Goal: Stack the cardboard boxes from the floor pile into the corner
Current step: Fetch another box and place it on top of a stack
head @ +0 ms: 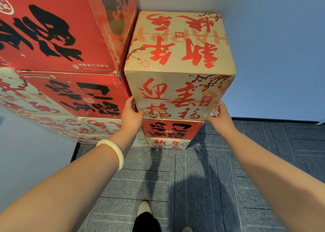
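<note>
- Fingers of the left hand [131,114] curl round the lower left edge of the tan box [179,56], slipping into the seam beside it, with the thumb on the front face.
- Right hand [220,116] is spread wide, fingers nearly straight, its tips against the lower right corner of the same box; it grips nothing.
- A pale bangle [113,154] sits on the left wrist.
- Between and above the hands, the tan box tops a column: plain cardboard with red brush characters and plum-blossom branches, its top print upside down, corners square and undented.
- Directly under the hands it rests on a small red box [172,128] with black lettering, which sits on another tan box [167,143] at floor level.
- Left of the left hand, touching the tan box's side, stands a taller stack: a red box [79,93] level with the hand and a large red box [52,29] above it.
- Beyond the tan box, its far side sits close to the blue-grey wall [272,56].
- Right of the right hand lies bare grey carpet [246,161] up to the skirting.
- Below the arms, more carpet and one shoe [144,208].
</note>
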